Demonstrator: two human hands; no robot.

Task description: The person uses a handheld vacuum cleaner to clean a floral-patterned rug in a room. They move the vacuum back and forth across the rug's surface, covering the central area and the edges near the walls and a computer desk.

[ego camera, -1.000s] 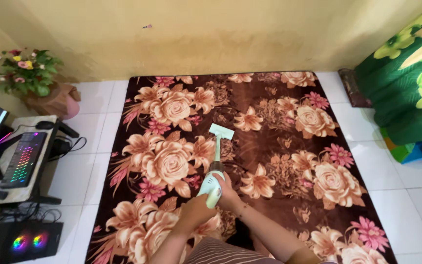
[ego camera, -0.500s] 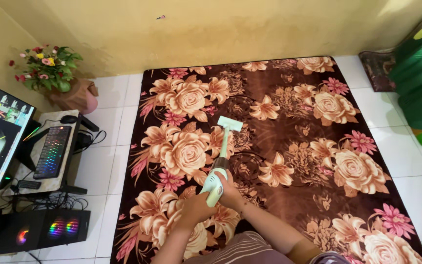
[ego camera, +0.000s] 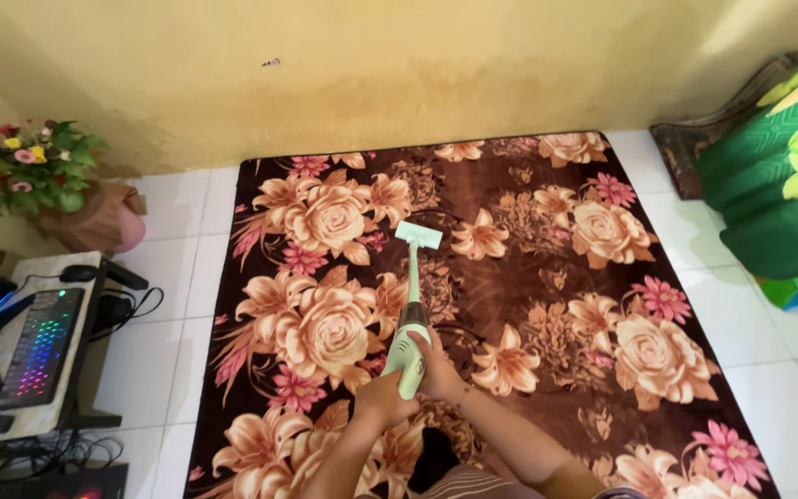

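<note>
At far left a lit keyboard point(ego camera: 37, 347) sits on a low desk, a flower pot point(ego camera: 94, 217) behind it. The left hand point(ego camera: 382, 400) and right hand point(ego camera: 438, 372) — 2 closed grips — clasp the pale green handheld vacuum point(ego camera: 408, 351), its nozzle resting on the brown floral rug point(ego camera: 547, 277). A green blanket point(ego camera: 778, 194) lies right.

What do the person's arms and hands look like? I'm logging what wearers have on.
Both forearms are bare, with no gloves, watch or rings visible on the left hand or right hand. A brown striped garment shows at the bottom edge.
</note>
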